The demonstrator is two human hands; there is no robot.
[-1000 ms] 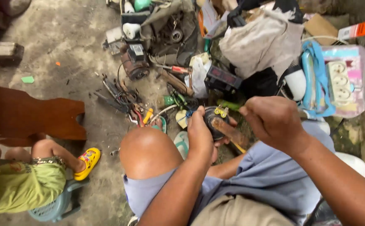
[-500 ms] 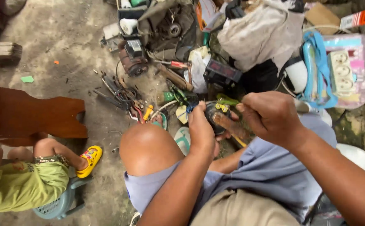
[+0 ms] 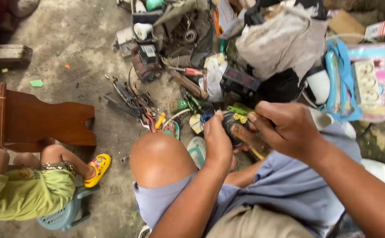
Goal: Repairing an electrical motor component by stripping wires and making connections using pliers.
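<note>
My left hand (image 3: 217,142) grips a small dark round part (image 3: 233,125) with green and yellow bits on top, held above my bare left knee (image 3: 159,158). My right hand (image 3: 288,128) is closed just to the right of it, fingertips pressed on the part's top edge; a brownish tool shaft (image 3: 250,140) shows under this hand. I cannot tell how the shaft is gripped. Both forearms reach in from the bottom of the view over my blue-grey shorts (image 3: 285,189).
Pliers, wires and screwdrivers (image 3: 133,103) lie on the concrete floor ahead, with a small motor (image 3: 146,66), a grey cloth bag (image 3: 280,39) and a clear box holding a power strip (image 3: 369,83). At left stand a wooden stool (image 3: 33,117) and a seated person in green with a yellow sandal (image 3: 96,166).
The view has dipped slightly. My right hand has shifted left and closed in on the top of the dark part; my left hand keeps its grip.
</note>
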